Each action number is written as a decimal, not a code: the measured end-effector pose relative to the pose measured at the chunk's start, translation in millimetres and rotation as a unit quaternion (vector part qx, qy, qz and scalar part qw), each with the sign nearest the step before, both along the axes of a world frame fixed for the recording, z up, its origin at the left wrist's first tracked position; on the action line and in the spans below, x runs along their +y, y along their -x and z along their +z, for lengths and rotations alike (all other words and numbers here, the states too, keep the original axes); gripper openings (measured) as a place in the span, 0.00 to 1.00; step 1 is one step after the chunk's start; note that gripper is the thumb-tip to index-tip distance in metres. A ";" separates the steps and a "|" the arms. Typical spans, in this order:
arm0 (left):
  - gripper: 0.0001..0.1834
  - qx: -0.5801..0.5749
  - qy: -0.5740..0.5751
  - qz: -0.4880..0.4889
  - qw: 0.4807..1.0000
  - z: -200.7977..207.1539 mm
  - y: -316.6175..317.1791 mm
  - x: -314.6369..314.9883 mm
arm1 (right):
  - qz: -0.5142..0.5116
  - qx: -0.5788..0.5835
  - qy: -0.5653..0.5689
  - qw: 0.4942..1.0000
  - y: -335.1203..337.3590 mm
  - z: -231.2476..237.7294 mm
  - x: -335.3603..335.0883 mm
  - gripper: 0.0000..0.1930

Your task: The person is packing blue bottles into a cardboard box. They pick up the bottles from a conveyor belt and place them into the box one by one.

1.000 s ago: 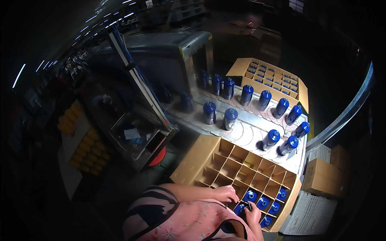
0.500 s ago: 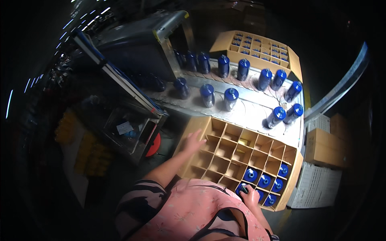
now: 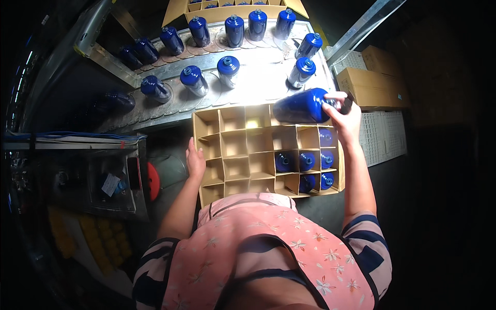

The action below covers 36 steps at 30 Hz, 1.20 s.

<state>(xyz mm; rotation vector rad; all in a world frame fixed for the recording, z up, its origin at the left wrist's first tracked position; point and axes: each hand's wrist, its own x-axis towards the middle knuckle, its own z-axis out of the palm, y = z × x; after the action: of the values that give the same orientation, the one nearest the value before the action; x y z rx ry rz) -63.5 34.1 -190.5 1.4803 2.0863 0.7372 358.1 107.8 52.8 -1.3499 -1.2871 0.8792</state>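
A glossy blue bottle (image 3: 302, 106) lies almost sideways over the far right part of an open cardboard box (image 3: 341, 175). My right hand (image 3: 343, 114) is closed round its narrow neck, and a dark pen-like stick (image 3: 347, 102) juts up from the same fingers. Cardboard dividers (image 3: 248, 151) split the box into cells. Several blue bottles (image 3: 307, 160) stand upright in cells on the right side; the left cells show bare cardboard. Against the outer left wall of the box rests my left hand (image 3: 195, 161), fingers stretched out, holding nothing.
Beyond the box, a curved conveyor (image 3: 181, 116) carries several upright blue bottles (image 3: 234, 31). Another divided box (image 3: 217, 14) with blue bottles stands behind it. A metal post (image 3: 361, 28) and stacked cartons (image 3: 369, 85) are at right. A red round object (image 3: 153, 181) sits at left.
My right hand has moved from the near row of cells to above the far right side, now gripping a tilted bottle. My left hand has shifted beside the left wall. The view has turned.
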 end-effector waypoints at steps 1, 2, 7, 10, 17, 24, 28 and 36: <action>0.31 0.010 -0.002 0.002 1.000 -0.7 -0.3 0.5 | -0.004 -0.028 0.031 0.999 4.6 -7.4 25.9 0.13; 0.31 0.024 -0.009 0.005 1.000 -1.1 -0.3 1.7 | -0.008 -0.064 -0.023 0.998 13.9 -20.9 55.5 0.14; 0.32 0.028 0.014 0.002 1.000 5.6 -3.5 -0.8 | -0.030 -0.170 0.012 0.985 41.6 -98.0 167.4 0.23; 0.32 0.022 0.037 -0.006 0.999 10.2 -10.1 -2.1 | -0.068 -0.197 0.010 0.978 39.2 -138.4 192.6 0.19; 0.31 0.001 -0.005 0.004 1.000 5.3 -3.7 21.0 | -0.028 -0.031 0.050 0.998 -18.6 -160.9 209.7 0.15; 0.29 -0.017 -0.033 -0.021 0.999 -8.7 -5.7 30.1 | -0.212 -0.020 0.183 0.960 -140.9 -192.8 65.7 0.10; 0.30 -0.039 -0.018 -0.017 0.999 2.8 -16.9 33.5 | -0.210 -0.080 0.209 0.952 -144.7 -223.7 -16.7 0.10; 0.23 -0.067 -0.183 -0.162 0.967 72.3 -117.7 62.1 | -0.093 -0.177 0.225 0.954 -150.2 -224.8 -84.4 0.12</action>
<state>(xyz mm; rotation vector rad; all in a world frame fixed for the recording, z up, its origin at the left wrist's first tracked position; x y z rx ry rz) 54.3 96.2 -118.2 1.8505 1.6093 1.0964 508.3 23.4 -172.0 -2.0295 -1.2367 0.8545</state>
